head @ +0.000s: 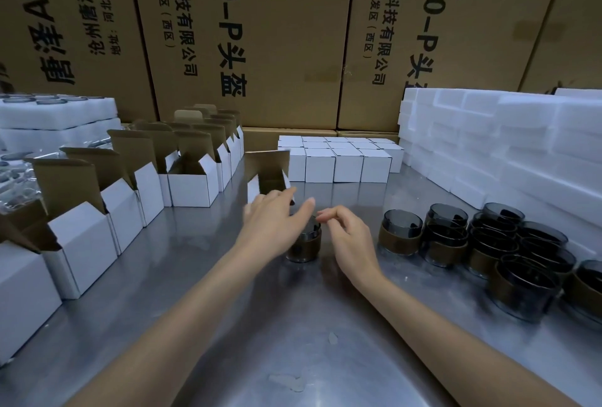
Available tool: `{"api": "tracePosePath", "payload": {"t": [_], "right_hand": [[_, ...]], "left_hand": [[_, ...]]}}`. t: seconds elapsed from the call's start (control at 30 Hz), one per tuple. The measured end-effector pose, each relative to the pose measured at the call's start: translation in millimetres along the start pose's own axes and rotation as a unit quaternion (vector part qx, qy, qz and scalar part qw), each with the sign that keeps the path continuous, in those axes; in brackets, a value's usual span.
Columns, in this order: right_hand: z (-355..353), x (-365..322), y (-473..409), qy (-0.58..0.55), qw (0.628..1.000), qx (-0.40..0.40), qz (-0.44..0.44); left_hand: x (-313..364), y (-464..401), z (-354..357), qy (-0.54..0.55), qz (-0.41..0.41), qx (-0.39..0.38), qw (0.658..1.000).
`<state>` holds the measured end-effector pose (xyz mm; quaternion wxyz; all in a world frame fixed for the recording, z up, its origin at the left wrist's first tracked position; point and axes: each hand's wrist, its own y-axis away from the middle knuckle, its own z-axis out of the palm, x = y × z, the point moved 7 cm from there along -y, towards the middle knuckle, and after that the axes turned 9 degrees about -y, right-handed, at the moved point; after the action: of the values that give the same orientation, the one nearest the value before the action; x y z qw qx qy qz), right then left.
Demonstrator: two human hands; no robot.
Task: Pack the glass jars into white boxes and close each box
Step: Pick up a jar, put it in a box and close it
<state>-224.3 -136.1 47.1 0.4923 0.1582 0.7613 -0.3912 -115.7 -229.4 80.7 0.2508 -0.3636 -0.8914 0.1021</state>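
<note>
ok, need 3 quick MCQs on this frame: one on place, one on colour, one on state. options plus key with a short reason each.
1. Where does the cluster of unpacked glass jars stand on the steel table?
A. far left
B. right side
C. on top of the closed boxes

2. What colour is the band around the single jar between the hands?
A. brown
B. red
C. white

3. What state is the box just beyond the left hand?
A. closed
B. crushed flat
C. open, lid flap up

Key:
1 B, the jars sit to the right of the right hand, below the foam stack.
2 A, a brown band circles its dark glass.
3 C, its brown inner flap stands upright, unlike the closed white boxes behind.
</note>
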Motion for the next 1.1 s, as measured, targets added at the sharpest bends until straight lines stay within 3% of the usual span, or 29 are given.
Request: {"api": "tracePosePath", "payload": {"t": [0.07,0.13,0.23,0.33,0.4,0.53,0.8,1.03,1.1], "right_hand": [[-2,-1,0,-0.026,1.0,0.008,0.002],[-4,-1,-3,-0.056,0.998,0.018,0.006],[1,4,-10,-0.102,0.994,0.005,0.045],[20,10,-18,-0.126,0.985,-0.05,0.105],[35,11,-22,-0.131,0.978,-0.085,0.139],[50,13,-32,-0.146,0.968,-0.1,0.175],[44,20,-43,-0.154,0.967,-0.081,0.187],[12,25,-40,-0.03,0.987,-0.047,0.151],[4,28,-40,-0.041,0.99,-0.024,0.134]], "left_hand": [[9,5,-7,0.09,0.029,0.029,0.995],[8,6,-30,0.135,0.057,0.142,0.979],[-22,1,-47,0.195,0.005,0.257,0.947],[-57,-10,-13,0.272,-0.146,0.149,0.939],[-66,-14,9,0.314,-0.19,0.1,0.925],[-67,-27,19,0.353,-0.204,0.094,0.908],[-43,-33,29,0.305,-0.167,0.054,0.936],[-36,-22,32,0.326,-0.163,0.08,0.928],[-38,-18,33,0.363,-0.167,0.084,0.913]]}}
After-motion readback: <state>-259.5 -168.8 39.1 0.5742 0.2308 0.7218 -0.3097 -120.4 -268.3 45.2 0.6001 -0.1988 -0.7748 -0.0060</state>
